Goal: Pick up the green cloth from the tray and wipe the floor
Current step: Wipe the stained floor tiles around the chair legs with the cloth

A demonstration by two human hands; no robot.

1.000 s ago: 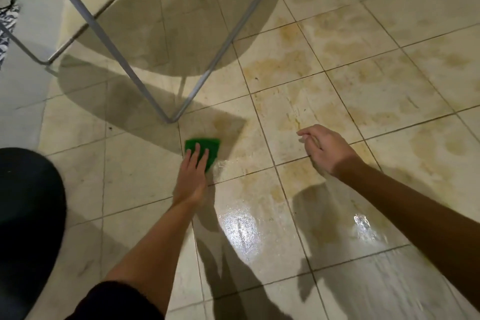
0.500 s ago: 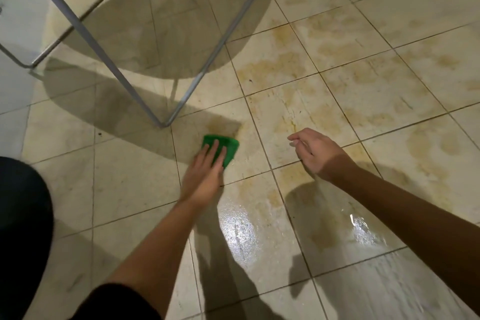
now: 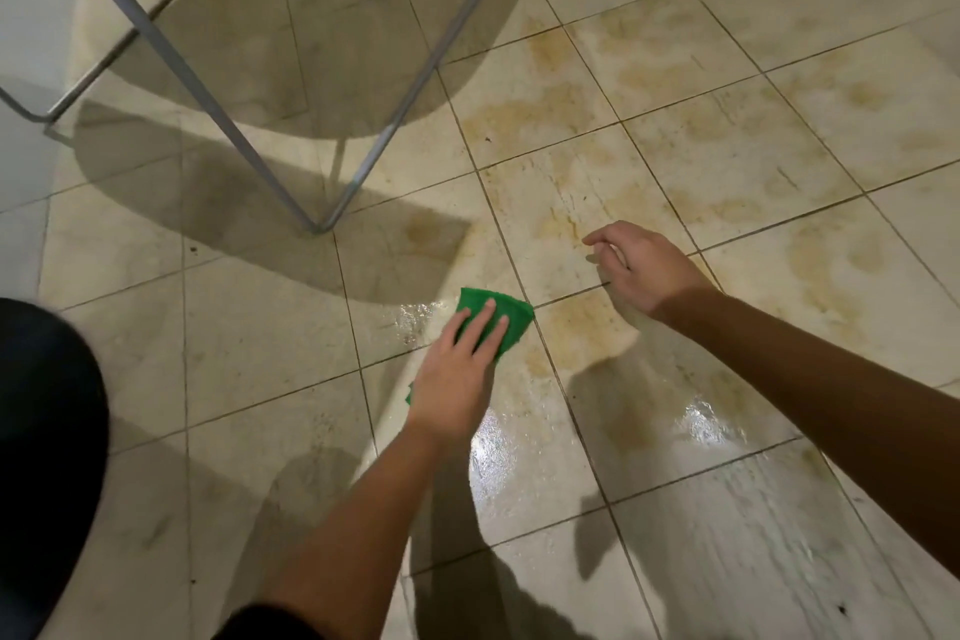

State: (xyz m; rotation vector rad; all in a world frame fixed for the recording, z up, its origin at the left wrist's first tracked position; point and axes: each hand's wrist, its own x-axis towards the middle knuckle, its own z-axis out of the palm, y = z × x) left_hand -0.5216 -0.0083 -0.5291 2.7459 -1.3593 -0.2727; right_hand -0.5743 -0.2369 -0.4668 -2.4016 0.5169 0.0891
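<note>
**Flat left palm on the cloth, right hand holding nothing**

Your left hand (image 3: 457, 374) is not clenched: its fingers lie straight and together and press the green cloth (image 3: 506, 314) flat onto the floor (image 3: 260, 338). Nothing is pinched or wrapped. The cloth's far edge shows past your fingertips, and a small green corner shows by the heel of the hand.

Take the bend of the metal frame (image 3: 319, 225), where 2 grey legs meet on the tiles, as your landmark. The cloth lies nearer to you than that bend and to its right, across a grout line. Your right hand (image 3: 644, 265) is further right of the bend, well apart from the cloth. Its fingers are loosely curled and it grasps nothing. You cannot tell whether its fingertips touch the tile.

A wet sheen (image 3: 493, 452) shines on the tiles on your side of the cloth, right of the bend. Brownish stains (image 3: 519, 120) mark the tiles beyond the bend and to its right. The frame's shadow spreads beyond the bend and to its left. A dark shape (image 3: 47, 431) fills the edge of the view left of the bend, close to you. A black sleeve (image 3: 270, 624) covers your left upper arm.
</note>
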